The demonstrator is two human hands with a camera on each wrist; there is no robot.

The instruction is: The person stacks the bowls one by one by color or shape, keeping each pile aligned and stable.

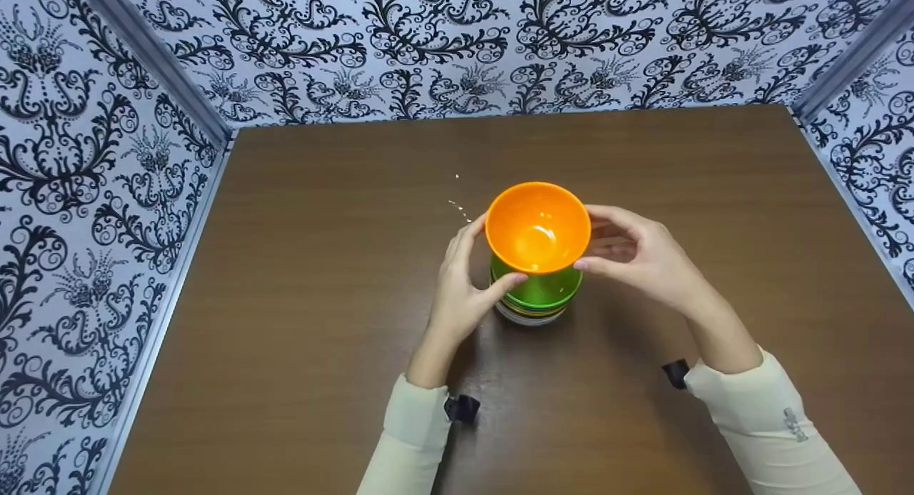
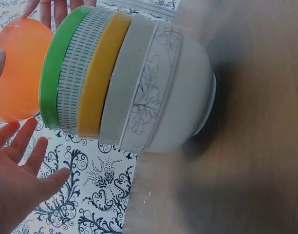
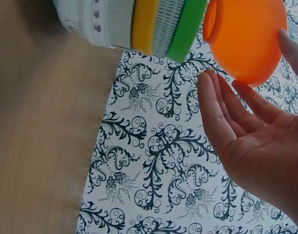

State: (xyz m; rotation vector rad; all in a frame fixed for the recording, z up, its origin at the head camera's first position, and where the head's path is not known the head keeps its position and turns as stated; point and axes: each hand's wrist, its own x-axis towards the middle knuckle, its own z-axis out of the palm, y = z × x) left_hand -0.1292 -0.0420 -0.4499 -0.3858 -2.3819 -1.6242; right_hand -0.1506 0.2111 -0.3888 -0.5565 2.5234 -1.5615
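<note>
Between both hands is an orange bowl (image 1: 537, 227), raised above a stack of nested bowls and tilted so its inside faces the head camera. My left hand (image 1: 460, 288) holds its left rim with thumb and fingers. On the opposite side my right hand (image 1: 646, 256) grips the rim, thumb at the near edge. Topmost in the stack is a green bowl (image 1: 546, 291). Below it the left wrist view shows a dashed-pattern bowl (image 2: 85, 68), a yellow bowl (image 2: 104, 73), a pale grey one (image 2: 125, 80) and a white leaf-patterned bowl (image 2: 183, 92) at the bottom.
The stack stands on a brown wooden table (image 1: 321, 266). Small pale specks (image 1: 460, 208) lie on the table beyond the left hand. Walls with black-and-white scroll patterns (image 1: 443, 52) border the table at the back and sides. Dark wrist cameras (image 1: 463, 408) sit at both sleeves.
</note>
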